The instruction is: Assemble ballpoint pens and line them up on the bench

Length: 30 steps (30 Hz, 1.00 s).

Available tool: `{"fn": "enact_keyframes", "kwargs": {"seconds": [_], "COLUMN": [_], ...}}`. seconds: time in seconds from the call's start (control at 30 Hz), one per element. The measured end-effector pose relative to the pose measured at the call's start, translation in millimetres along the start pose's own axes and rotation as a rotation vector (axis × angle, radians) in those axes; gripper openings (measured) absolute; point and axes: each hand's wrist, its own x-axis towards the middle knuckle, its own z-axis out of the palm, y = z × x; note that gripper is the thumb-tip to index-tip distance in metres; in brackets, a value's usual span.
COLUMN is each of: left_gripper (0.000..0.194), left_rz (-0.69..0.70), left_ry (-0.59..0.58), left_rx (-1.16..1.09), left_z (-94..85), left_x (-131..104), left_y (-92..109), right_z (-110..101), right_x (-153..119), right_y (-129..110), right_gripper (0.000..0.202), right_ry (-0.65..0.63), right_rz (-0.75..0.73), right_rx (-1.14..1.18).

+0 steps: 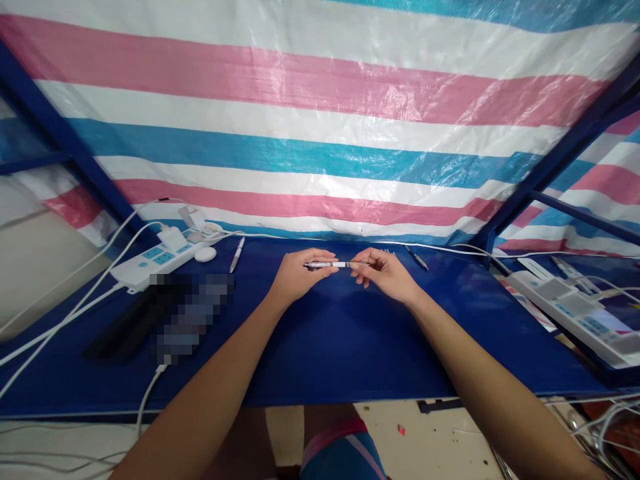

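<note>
Bare forearms (215, 373) cross the flat blue tabletop (350, 353); above it, my left hand (299, 277) and right hand (390, 277) pinch a slim white pen (340, 265), seemingly mid-handling.

Makeshift desk, striped tarp backdrop (320, 153)

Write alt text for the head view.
Two bare hands, left and right, hold a slim white pen level between their fingers above a blue table. Another white pen, a dark pen and a white power strip lie beyond, before a striped sheet.
</note>
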Motion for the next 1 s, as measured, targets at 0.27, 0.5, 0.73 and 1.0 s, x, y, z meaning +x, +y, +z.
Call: {"fn": "enact_keyframes", "kwargs": {"seconds": [0.27, 0.5, 0.73, 1.0], "left_gripper": [0.032, 0.037, 0.035, 0.054], "left_rz": [0.019, 0.024, 0.016, -0.069], "left_ry": [-0.010, -0.006, -0.015, 0.075], "left_rx": [0.031, -0.006, -0.015, -0.265], "left_z": [1.0, -0.1, 1.3, 2.7], "left_x": [-0.9, 0.0, 0.0, 4.4], "left_y": [5.9, -0.8, -0.2, 1.0], "right_z": [2.2, 0.5, 2.2, 2.8], "right_x": [1.1, 0.1, 0.9, 0.8], "right_y": [8.1, 2.0, 6.5, 3.5], "right_gripper": [0.066, 0.051, 0.059, 0.047], "right_ry": [0.068, 0.001, 0.007, 0.002], "right_rz": [0.131, 0.033, 0.133, 0.050], "right_rx": [-0.002, 0.008, 0.017, 0.095]}}
